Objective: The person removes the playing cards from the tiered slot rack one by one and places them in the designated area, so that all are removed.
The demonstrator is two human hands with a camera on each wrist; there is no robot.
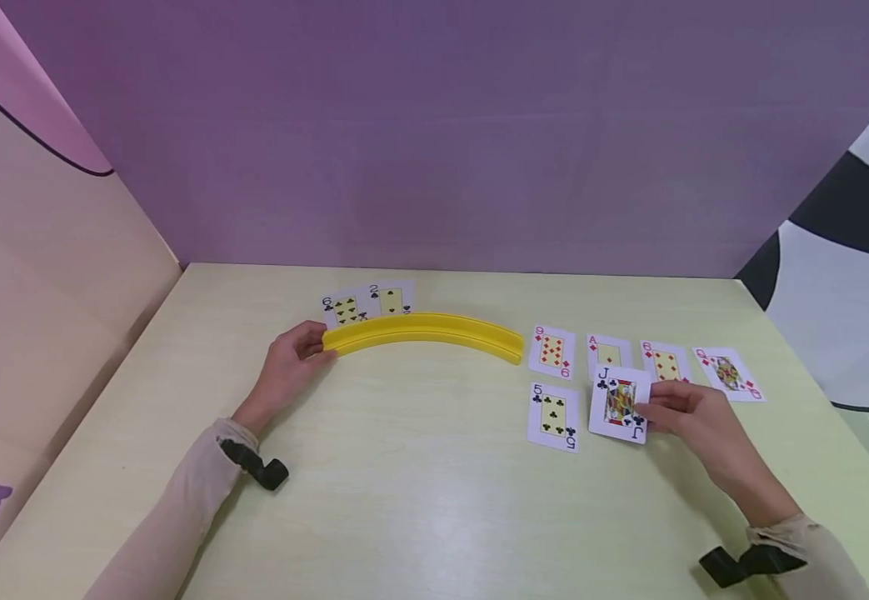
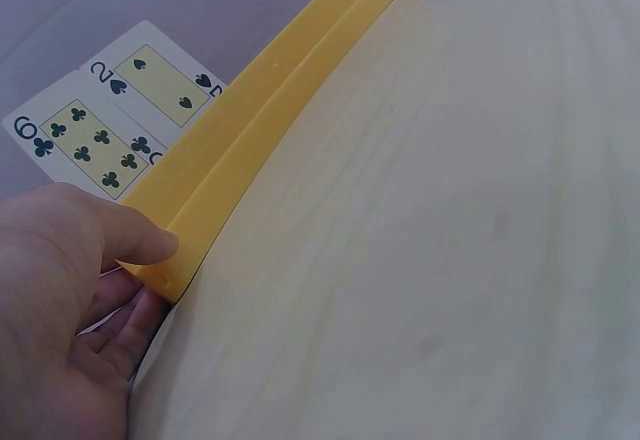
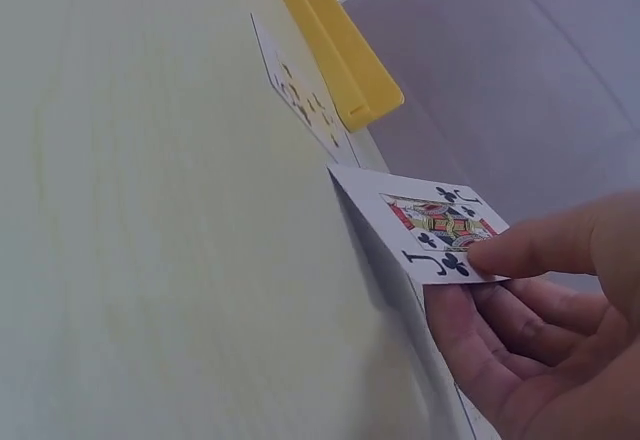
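Cards lie face up on a pale wooden table (image 1: 419, 467), and a curved yellow card holder (image 1: 422, 332) stands across its far middle. The left hand (image 1: 289, 367) grips the holder's left end, thumb on the front face and fingers curled behind it, as the left wrist view shows. Two cards stand in the holder near that end: a six of clubs (image 1: 344, 308) and a two of spades (image 1: 392, 298), side by side and slightly overlapped.

The right hand (image 1: 692, 421) pinches a jack of clubs (image 1: 617, 404) at its right edge, thumb on top and fingers curled under; the right wrist view shows the card lifted clear of the table and tilted. It sits just right of a five of clubs (image 1: 552, 415) and in front of a row of four cards: a nine of diamonds (image 1: 552, 351), an ace of diamonds (image 1: 609, 348), a six of diamonds (image 1: 664, 362) and a queen of diamonds (image 1: 729, 373). The jack overlaps the ace's near edge in the head view.
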